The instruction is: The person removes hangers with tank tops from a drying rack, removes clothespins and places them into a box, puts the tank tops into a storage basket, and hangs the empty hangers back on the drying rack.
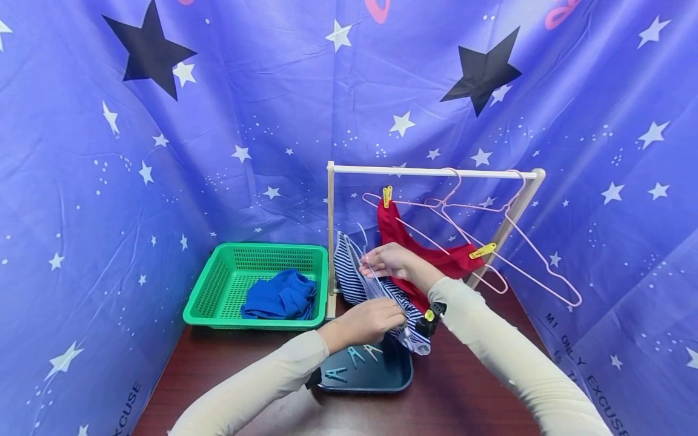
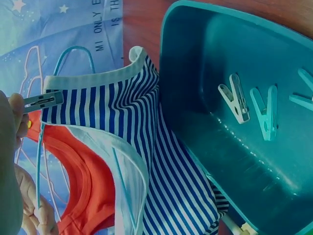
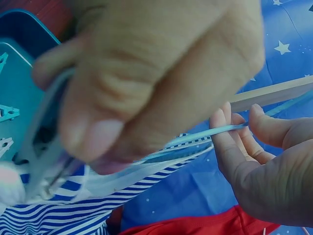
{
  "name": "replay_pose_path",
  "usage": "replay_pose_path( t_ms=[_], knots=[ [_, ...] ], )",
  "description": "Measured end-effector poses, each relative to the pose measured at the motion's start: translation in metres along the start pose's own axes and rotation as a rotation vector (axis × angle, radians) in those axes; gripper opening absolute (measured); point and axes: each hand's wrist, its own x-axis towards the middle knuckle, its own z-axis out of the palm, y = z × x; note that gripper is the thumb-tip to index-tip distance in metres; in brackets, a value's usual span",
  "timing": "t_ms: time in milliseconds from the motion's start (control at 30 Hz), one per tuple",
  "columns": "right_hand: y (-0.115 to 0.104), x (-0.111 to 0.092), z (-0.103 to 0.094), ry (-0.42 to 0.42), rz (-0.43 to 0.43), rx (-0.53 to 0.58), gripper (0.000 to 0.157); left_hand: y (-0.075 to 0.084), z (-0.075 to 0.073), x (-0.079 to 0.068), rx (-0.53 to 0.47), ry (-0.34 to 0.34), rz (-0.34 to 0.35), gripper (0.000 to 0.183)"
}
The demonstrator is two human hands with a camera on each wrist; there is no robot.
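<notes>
My left hand [image 1: 368,321] pinches a grey-blue clothespin [image 2: 46,100], whose tip sits over the white-trimmed corner of navy-and-white striped underpants [image 2: 127,105]. Between the fingers of my right hand [image 3: 264,166] is the wire of a light blue hanger [image 3: 203,133]. In the head view that hand is farther back than the left. The striped cloth hangs along the hanger and drapes down beside a dark blue-green tray [image 1: 392,384]. Much of the hanger is hidden behind the hands and cloth. Several clothespins [image 2: 266,115] lie inside the tray.
Behind my right hand, red underpants [image 1: 428,257] hang from a pink hanger [image 1: 482,275] with yellow clothespins [image 1: 482,251]. A second pink hanger [image 1: 545,260] shares the wooden rack [image 1: 392,171]. At left, a green basket [image 1: 199,306] holds a folded blue garment [image 1: 283,297].
</notes>
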Motion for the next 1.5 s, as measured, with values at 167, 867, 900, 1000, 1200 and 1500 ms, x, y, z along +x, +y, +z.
replay_pose_path(
  t_ms=[167, 867, 900, 1000, 1200, 1500],
  knots=[
    [0.002, 0.002, -0.001, -0.025, -0.005, 0.010, 0.036, -0.004, 0.002, 0.001, 0.015, 0.040, -0.012, 0.022],
    [0.003, 0.003, 0.003, 0.011, 0.022, -0.008, 0.032, -0.002, -0.005, 0.007, 0.014, 0.097, -0.070, 0.026],
    [0.003, 0.004, 0.003, 0.012, 0.024, -0.014, 0.031, -0.002, -0.005, 0.008, 0.015, 0.106, -0.064, 0.026],
    [0.004, 0.005, 0.002, 0.011, 0.023, -0.022, 0.026, -0.003, -0.007, 0.009, 0.010, 0.133, -0.062, 0.026],
    [0.006, 0.006, -0.002, 0.007, 0.019, -0.027, 0.022, -0.006, -0.011, 0.010, -0.011, 0.173, -0.076, 0.025],
    [0.007, 0.004, -0.008, 0.024, 0.029, -0.020, 0.017, -0.013, -0.014, 0.003, 0.002, 0.201, -0.128, 0.025]
  ],
)
